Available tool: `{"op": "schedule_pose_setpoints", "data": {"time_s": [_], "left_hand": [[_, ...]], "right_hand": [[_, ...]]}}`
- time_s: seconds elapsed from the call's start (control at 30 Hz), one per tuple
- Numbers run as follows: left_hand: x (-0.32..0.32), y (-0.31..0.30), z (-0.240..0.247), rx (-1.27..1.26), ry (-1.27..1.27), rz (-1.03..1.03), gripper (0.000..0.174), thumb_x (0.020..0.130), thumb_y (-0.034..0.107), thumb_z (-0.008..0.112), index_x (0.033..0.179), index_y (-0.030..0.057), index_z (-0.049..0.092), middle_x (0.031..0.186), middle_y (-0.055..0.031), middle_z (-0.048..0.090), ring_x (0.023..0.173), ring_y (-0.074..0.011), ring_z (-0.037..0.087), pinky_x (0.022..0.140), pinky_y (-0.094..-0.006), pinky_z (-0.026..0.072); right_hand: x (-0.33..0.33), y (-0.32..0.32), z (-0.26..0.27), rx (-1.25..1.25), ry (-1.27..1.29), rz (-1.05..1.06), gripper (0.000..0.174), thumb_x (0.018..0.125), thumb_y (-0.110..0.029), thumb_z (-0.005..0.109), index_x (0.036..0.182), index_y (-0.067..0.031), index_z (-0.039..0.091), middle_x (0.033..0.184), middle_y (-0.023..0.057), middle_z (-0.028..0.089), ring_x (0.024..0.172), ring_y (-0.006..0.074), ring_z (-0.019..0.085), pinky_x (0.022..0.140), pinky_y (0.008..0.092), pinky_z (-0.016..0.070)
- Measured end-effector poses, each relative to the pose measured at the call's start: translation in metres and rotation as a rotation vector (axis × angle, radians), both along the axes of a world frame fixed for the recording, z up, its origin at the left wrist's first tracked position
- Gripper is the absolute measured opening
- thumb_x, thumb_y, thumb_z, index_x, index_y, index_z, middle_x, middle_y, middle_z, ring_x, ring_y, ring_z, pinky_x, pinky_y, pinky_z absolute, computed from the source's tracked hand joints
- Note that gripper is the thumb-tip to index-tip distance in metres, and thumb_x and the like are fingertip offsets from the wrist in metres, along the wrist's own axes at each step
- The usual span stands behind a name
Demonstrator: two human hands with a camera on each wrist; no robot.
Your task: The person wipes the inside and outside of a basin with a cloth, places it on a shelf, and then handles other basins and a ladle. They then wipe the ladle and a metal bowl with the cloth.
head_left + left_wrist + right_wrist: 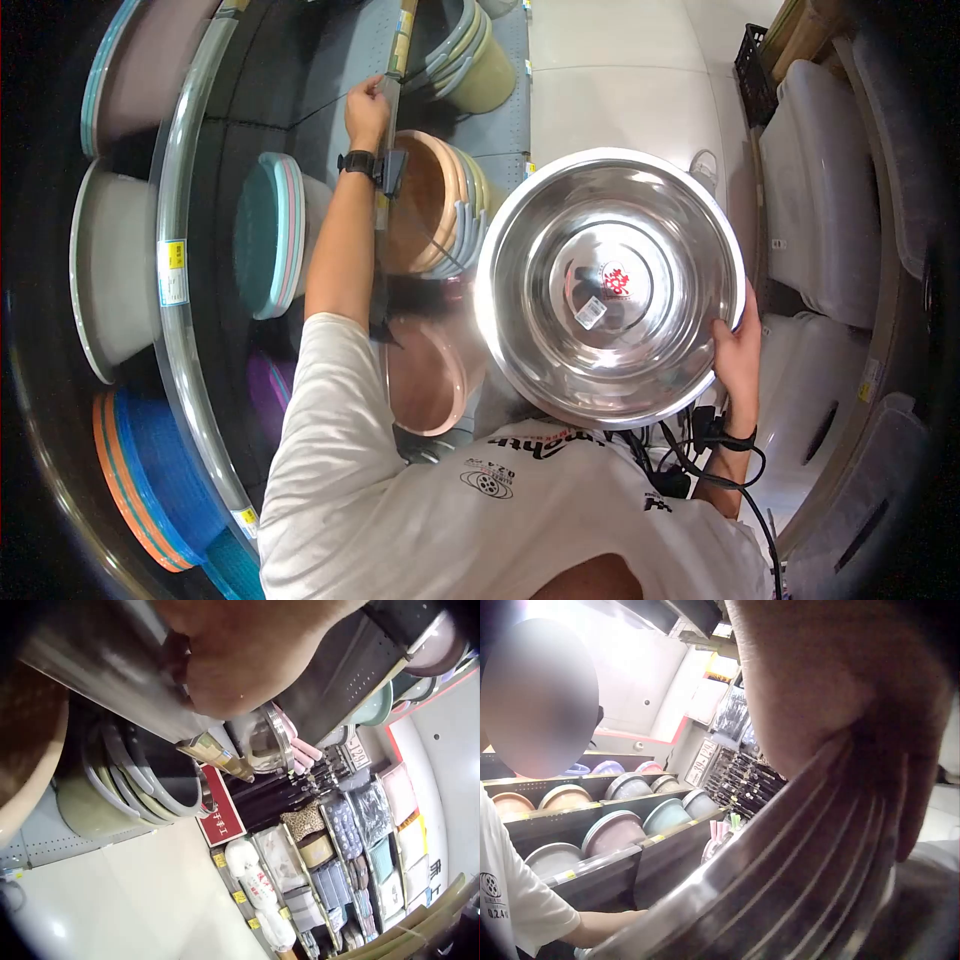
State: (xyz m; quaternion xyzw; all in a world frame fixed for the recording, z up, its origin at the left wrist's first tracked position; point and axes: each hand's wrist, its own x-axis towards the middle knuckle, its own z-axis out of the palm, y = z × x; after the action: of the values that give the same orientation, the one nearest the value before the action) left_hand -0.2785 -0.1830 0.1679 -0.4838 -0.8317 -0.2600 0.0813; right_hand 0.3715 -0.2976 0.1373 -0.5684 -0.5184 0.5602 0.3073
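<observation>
A shiny steel basin [610, 290] with a red print and a small white label inside faces up in front of the person's body. The right hand [738, 355] grips its rim, thumb on the inner side; in the right wrist view that hand [847, 682] is around the metal rim [765, 877], where several parallel ridges show. Farther left, the left hand [368, 112] has curled fingers at the shelf's front edge [392, 100]. The left wrist view shows this hand [255, 652] against the dark shelf rail [112, 675], its fingertips mostly hidden.
Stacked buckets [430, 200] stand on the lower shelf beside the left arm, with a pinkish tub [425, 375] nearer the body. Colored basins [270, 235] line the upper shelves. Lidded plastic bins [820, 190] stand at the right. Dark cables hang by the right wrist.
</observation>
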Motion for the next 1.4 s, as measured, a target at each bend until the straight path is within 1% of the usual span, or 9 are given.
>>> {"op": "schedule_pose_setpoints", "data": {"time_s": [0.27, 0.53, 0.77, 0.9, 0.97, 1.13, 1.17, 1.27, 1.4], "left_hand": [[0.002, -0.002, 0.003, -0.022, 0.009, 0.027, 0.035, 0.086, 0.009, 0.061, 0.118, 0.0124, 0.076, 0.101, -0.0126, 0.075, 0.095, -0.0322, 0.072, 0.087, -0.0408, 0.0549], [-0.024, -0.015, -0.001, 0.073, -0.252, -0.026, 0.037, 0.089, 0.008, 0.06, 0.123, 0.0053, 0.074, 0.109, -0.0164, 0.076, 0.1, -0.0247, 0.072, 0.092, -0.0362, 0.0529], [-0.027, -0.051, 0.014, -0.088, -0.428, -0.004, 0.04, 0.09, 0.011, 0.06, 0.128, 0.0027, 0.07, 0.115, -0.0193, 0.074, 0.107, -0.0267, 0.07, 0.095, -0.0343, 0.0521], [0.041, -0.089, 0.041, -0.08, -0.159, -0.08, 0.04, 0.092, 0.013, 0.062, 0.13, 0.0024, 0.068, 0.12, -0.0175, 0.072, 0.109, -0.0239, 0.069, 0.093, -0.0334, 0.0531], [0.102, -0.112, 0.052, 0.033, -0.281, -0.266, 0.037, 0.096, 0.016, 0.063, 0.13, 0.0028, 0.066, 0.125, -0.0163, 0.069, 0.112, -0.0221, 0.066, 0.096, -0.0328, 0.0521], [0.215, -0.164, 0.038, -0.278, -0.683, -0.439, 0.055, 0.102, 0.031, 0.065, 0.147, 0.0034, 0.051, 0.132, -0.0143, 0.062, 0.12, -0.021, 0.059, 0.104, -0.032, 0.0456], [0.239, -0.174, 0.047, -0.356, -0.769, -0.452, 0.064, 0.1, 0.034, 0.066, 0.152, 0.0034, 0.044, 0.138, -0.0182, 0.057, 0.129, -0.0269, 0.055, 0.109, -0.0355, 0.042], [0.275, -0.194, 0.047, -0.422, -0.5, -0.604, 0.076, 0.093, 0.023, 0.072, 0.156, 0.0025, 0.035, 0.156, -0.0252, 0.04, 0.148, -0.0357, 0.035, 0.123, -0.0417, 0.0248], [0.292, -0.22, 0.042, -0.371, -0.411, -0.499, 0.076, 0.087, 0.013, 0.072, 0.155, 0.0119, 0.039, 0.153, -0.0271, 0.04, 0.145, -0.0463, 0.035, 0.121, -0.0465, 0.0301]], "right_hand": [[-0.001, 0.002, 0.003, -0.047, 0.003, 0.01, 0.073, 0.083, 0.011, 0.049, 0.154, 0.0018, 0.036, 0.146, 0.0177, 0.052, 0.134, 0.0232, 0.051, 0.114, 0.0326, 0.0359], [0.002, 0.0, -0.006, -0.06, 0.025, -0.011, 0.073, 0.083, 0.011, 0.05, 0.154, 0.0037, 0.036, 0.149, 0.0182, 0.05, 0.137, 0.0244, 0.049, 0.116, 0.0336, 0.0335], [0.005, 0.0, -0.011, -0.005, -0.021, 0.011, 0.072, 0.084, 0.009, 0.052, 0.154, 0.0042, 0.035, 0.151, 0.0186, 0.049, 0.137, 0.0247, 0.049, 0.115, 0.0336, 0.0347], [0.001, 0.004, -0.008, 0.036, -0.011, -0.01, 0.068, 0.085, 0.005, 0.055, 0.152, 0.0035, 0.04, 0.145, 0.0185, 0.055, 0.132, 0.0245, 0.053, 0.113, 0.0338, 0.0378], [-0.002, 0.003, 0.002, 0.099, -0.108, 0.016, 0.064, 0.085, 0.001, 0.055, 0.149, 0.0036, 0.045, 0.138, 0.0192, 0.06, 0.127, 0.0246, 0.057, 0.11, 0.0341, 0.0406], [0.007, 0.004, -0.01, 0.12, -0.161, 0.036, 0.065, 0.087, -0.007, 0.059, 0.149, 0.0053, 0.042, 0.136, 0.0261, 0.061, 0.128, 0.0297, 0.06, 0.109, 0.0351, 0.0427], [0.006, 0.004, -0.011, 0.125, -0.157, 0.034, 0.066, 0.087, -0.007, 0.06, 0.149, 0.0052, 0.042, 0.137, 0.0272, 0.061, 0.129, 0.031, 0.059, 0.109, 0.0355, 0.0425], [0.006, 0.004, -0.012, 0.151, -0.175, 0.055, 0.067, 0.087, -0.01, 0.06, 0.149, 0.0052, 0.042, 0.138, 0.0276, 0.06, 0.13, 0.0327, 0.059, 0.11, 0.0363, 0.0426], [0.008, 0.004, -0.017, 0.235, -0.26, 0.065, 0.066, 0.087, -0.013, 0.06, 0.148, 0.0031, 0.043, 0.135, 0.0276, 0.062, 0.128, 0.0347, 0.061, 0.109, 0.0381, 0.0439]]}}
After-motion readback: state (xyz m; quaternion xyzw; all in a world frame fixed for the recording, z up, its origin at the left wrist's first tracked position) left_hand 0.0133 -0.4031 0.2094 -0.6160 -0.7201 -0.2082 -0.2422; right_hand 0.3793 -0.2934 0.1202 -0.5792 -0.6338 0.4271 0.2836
